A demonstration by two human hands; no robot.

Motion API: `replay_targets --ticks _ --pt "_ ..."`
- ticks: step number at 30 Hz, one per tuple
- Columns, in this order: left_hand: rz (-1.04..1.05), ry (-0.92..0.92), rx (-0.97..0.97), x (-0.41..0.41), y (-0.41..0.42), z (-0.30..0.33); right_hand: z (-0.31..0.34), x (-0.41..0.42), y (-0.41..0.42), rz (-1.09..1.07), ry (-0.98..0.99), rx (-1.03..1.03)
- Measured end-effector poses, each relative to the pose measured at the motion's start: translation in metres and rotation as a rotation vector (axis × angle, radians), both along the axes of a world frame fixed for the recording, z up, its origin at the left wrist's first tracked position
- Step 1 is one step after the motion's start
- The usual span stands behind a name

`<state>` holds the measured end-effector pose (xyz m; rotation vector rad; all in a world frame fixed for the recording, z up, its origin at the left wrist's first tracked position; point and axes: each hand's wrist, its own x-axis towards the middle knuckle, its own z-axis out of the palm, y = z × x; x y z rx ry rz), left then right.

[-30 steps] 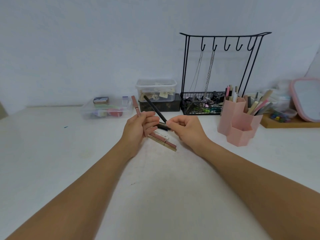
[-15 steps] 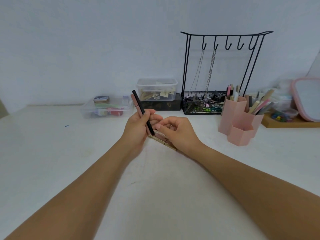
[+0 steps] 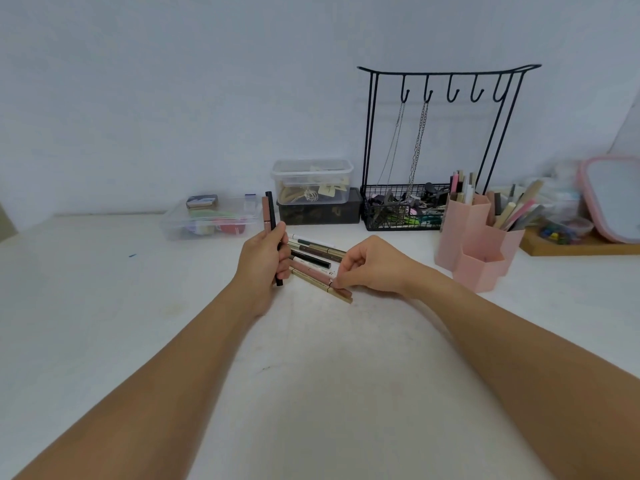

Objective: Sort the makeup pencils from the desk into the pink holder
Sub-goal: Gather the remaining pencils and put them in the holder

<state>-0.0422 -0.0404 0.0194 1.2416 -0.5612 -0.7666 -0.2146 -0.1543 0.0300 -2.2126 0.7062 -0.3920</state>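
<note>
Here left hand (image 3: 264, 261) grips two pencils (image 3: 271, 216); right hand (image 3: 369, 266) pinches pink pencil (image 3: 317, 276).

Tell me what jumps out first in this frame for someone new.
Two bare forearms reach in from the bottom: the left hand grips a black pencil and a pink pencil upright, while the right hand pinches at a row of pencils lying on the white desk. At right stands the pink holder, already stuffed, with a black hook rack behind it.
</note>
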Motion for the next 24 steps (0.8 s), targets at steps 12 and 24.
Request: replay_targets --ticks 12,24 --pt "0.030 -0.019 0.070 -0.003 0.001 0.002 -0.009 0.001 -0.003 -0.105 -0.185 0.191" --pt "-0.023 -0.159 -0.055 -0.017 0.000 -0.003 -0.021 0.025 0.034 0.081 -0.551 0.451"
